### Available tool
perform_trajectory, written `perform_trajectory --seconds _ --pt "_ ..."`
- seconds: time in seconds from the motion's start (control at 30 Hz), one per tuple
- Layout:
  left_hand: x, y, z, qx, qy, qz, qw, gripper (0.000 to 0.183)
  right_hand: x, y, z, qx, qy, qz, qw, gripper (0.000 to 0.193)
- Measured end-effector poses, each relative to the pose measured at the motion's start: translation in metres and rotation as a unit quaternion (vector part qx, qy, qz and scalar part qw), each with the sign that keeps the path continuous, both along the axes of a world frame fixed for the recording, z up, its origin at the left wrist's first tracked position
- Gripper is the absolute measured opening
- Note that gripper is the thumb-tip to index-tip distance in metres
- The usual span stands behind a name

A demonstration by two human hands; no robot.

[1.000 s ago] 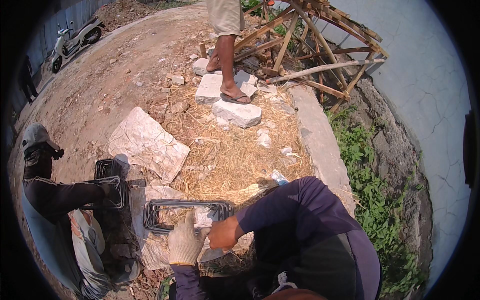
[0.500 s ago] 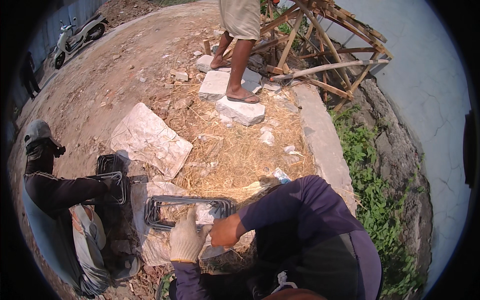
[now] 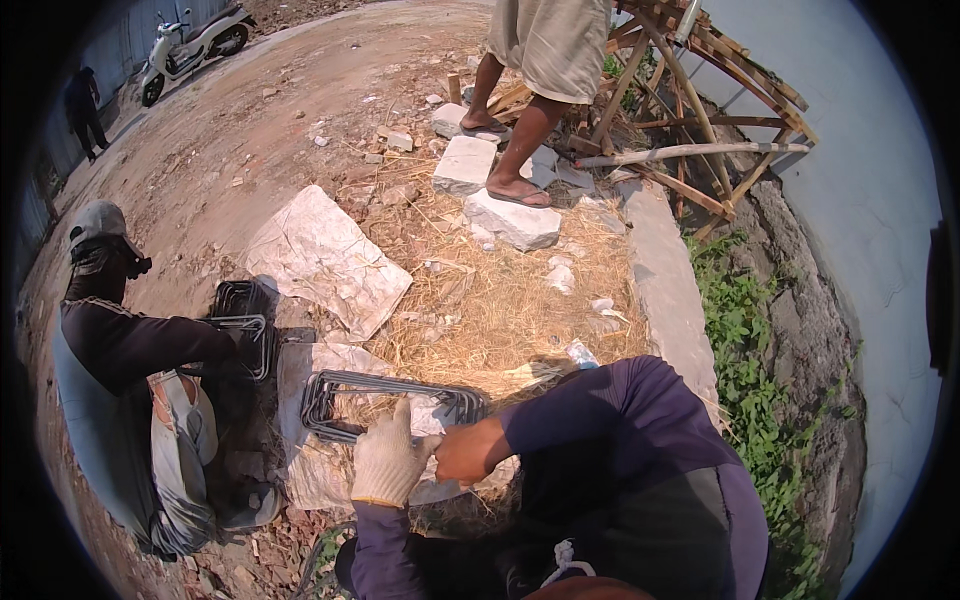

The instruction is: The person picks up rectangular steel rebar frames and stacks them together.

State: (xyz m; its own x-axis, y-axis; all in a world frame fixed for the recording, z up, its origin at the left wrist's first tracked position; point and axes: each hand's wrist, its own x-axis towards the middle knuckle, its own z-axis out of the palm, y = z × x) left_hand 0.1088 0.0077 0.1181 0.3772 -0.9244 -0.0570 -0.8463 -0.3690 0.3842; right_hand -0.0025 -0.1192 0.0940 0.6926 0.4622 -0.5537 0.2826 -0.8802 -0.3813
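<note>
My gloved left hand (image 3: 388, 462) and bare right hand (image 3: 468, 452) both clamp the near side of a bundle of grey bent-steel rectangular stirrups (image 3: 385, 398), which lies flat on a crumpled sack (image 3: 310, 365) beyond my knuckles.

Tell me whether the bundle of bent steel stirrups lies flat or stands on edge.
Flat: the stirrups lie long side down on the crumpled sheet, with the gloved left hand on their near edge.

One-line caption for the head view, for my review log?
Gloved left hand and bare right hand grip a bundle of bent steel stirrups over straw-strewn ground, a co-worker seated alongside.
</note>
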Motion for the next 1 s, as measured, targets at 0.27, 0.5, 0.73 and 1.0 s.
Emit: perform_trajectory --seconds 0.27,0.5,0.73,1.0 --pt "0.001 -0.002 -0.006 0.001 0.009 0.0 1.0 0.08 -0.003 -0.006 0.001 0.039 -0.01 0.002 0.999 0.036" --pt "-0.003 -0.002 -0.002 0.001 0.017 -0.003 1.0 0.074 -0.01 -0.009 -0.003 0.084 -0.031 -0.034 0.995 0.032" --pt "0.0 0.0 -0.002 0.004 0.014 -0.003 1.0 0.07 -0.002 -0.004 -0.003 0.04 -0.009 -0.007 0.999 0.033" --pt "-0.003 -0.004 0.01 0.021 0.013 0.009 1.0 0.069 -0.004 -0.007 -0.005 0.054 -0.033 -0.011 0.998 0.033"
